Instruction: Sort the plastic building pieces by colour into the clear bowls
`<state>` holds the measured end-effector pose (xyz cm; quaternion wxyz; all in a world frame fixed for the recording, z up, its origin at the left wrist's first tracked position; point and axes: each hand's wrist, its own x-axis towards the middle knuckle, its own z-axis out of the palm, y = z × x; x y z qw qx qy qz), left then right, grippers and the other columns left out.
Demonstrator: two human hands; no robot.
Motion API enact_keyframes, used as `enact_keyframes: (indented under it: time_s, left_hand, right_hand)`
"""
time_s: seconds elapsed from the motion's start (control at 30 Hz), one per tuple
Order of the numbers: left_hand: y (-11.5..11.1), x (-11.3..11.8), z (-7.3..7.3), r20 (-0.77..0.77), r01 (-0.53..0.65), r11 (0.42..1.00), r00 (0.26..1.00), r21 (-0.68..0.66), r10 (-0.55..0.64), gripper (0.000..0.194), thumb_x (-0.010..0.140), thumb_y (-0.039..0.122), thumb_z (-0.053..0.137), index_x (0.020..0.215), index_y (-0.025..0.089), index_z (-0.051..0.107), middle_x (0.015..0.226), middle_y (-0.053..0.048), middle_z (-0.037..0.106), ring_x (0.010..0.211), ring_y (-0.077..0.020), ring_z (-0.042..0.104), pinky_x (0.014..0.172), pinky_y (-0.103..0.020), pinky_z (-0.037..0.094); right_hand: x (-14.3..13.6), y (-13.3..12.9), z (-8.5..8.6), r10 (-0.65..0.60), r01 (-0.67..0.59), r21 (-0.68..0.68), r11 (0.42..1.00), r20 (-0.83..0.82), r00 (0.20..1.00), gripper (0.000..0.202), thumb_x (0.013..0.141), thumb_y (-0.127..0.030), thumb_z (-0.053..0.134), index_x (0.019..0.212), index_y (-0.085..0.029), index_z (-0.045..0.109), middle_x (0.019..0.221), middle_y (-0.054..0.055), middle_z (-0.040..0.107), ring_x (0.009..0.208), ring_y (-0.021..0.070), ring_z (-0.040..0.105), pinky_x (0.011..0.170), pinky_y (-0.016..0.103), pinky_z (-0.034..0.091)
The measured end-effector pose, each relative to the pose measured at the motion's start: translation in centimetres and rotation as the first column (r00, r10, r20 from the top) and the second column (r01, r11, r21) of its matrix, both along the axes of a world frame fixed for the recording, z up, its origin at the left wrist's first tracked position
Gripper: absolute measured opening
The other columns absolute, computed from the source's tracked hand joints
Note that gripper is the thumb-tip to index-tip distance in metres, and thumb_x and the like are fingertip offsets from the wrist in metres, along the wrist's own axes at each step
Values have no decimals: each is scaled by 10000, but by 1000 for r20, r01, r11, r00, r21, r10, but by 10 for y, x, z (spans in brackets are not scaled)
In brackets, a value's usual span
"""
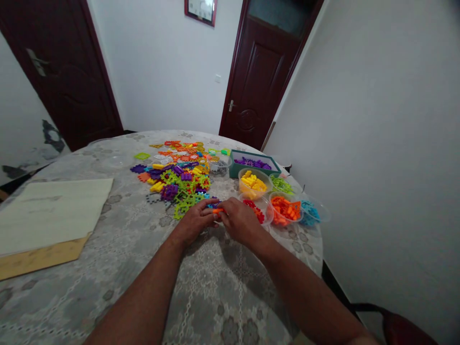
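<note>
My left hand (197,220) and my right hand (239,218) meet over the near edge of a heap of colored plastic pieces. Between their fingertips is an orange plastic piece (217,211), partly covered by the fingers. Both hands are closed on it. Just beyond the fingers lie purple and blue pieces, and left of them are lime green gear-shaped pieces (184,203). A clear bowl of red pieces (254,210) stands right beside my right hand.
Bowls of yellow (253,182), orange (285,209), blue (309,213) and green pieces (281,185) stand at the right. Behind them is a green box (235,168) with purple pieces. White sheets (53,211) over brown cardboard (46,258) lie at the left.
</note>
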<state>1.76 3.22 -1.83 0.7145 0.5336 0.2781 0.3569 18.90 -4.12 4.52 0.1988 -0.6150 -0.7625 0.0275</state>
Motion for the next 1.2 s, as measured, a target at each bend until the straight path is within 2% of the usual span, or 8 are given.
enact_keyframes:
  time_s: [0.23,0.43,0.57,0.67,0.83,0.97,1.07,1.2]
  left_hand:
    - [-1,2,5,-87,-57,998,995,22,58,556,746,438,919,1208,198,724,927,-71,786,792,-215,736,774,-381,622]
    - [-1,2,5,-101,-66,997,992,38,70,538,753,449,910,1195,196,733,912,-65,779,781,-204,729,778,-376,627]
    - [-1,2,5,-109,-75,996,991,42,79,534,757,446,908,1189,188,730,901,-68,775,780,-204,727,778,-378,631]
    - [-2,2,4,-92,-84,996,992,34,87,539,745,447,914,1182,190,728,932,-77,781,789,-209,734,773,-389,638]
    - [-5,3,0,-52,-64,998,996,28,66,518,740,438,911,1153,186,724,940,-88,787,777,-198,734,767,-387,638]
    - [-7,2,-2,-38,-97,995,995,9,98,475,735,422,899,1100,174,725,938,-99,788,738,-191,722,694,-357,615]
    - [-9,-2,2,-3,-171,985,985,18,171,400,760,452,833,1020,168,722,889,-89,773,659,-172,677,561,-287,530]
    - [-6,-11,10,19,-451,887,892,101,452,344,844,525,699,919,189,686,766,-34,708,539,-138,566,490,-262,418]
  right_hand:
    - [25,-27,17,-13,51,173,984,-212,977,196,997,-157,619,1160,-203,717,1124,90,755,1061,228,690,967,358,530]
    - [117,-40,31,-310,370,369,852,-214,926,198,966,-226,593,1102,-176,728,1092,116,754,952,240,692,933,387,546]
    - [178,-34,23,-501,500,392,772,-109,858,241,923,-229,549,1062,-166,735,1056,140,753,970,272,687,970,425,538]
    - [196,-29,14,-561,538,365,760,-49,826,259,892,-212,538,1050,-167,737,1065,158,751,1006,295,685,990,449,532]
    - [145,-31,9,-446,470,455,756,-167,879,245,967,-267,507,1050,-192,725,1080,152,748,998,295,690,958,451,548]
    - [57,-38,4,-74,166,362,917,-256,964,194,1015,-274,534,1076,-228,712,1050,102,754,968,258,712,915,400,578]
    - [2,-34,-19,94,-18,297,955,-244,965,247,1009,-241,546,1210,-215,688,1169,132,741,1107,290,698,1011,455,571]
    - [-36,-15,-62,63,-10,323,946,-156,986,481,992,-273,599,1459,-161,568,1500,231,590,1413,386,543,1159,591,480]
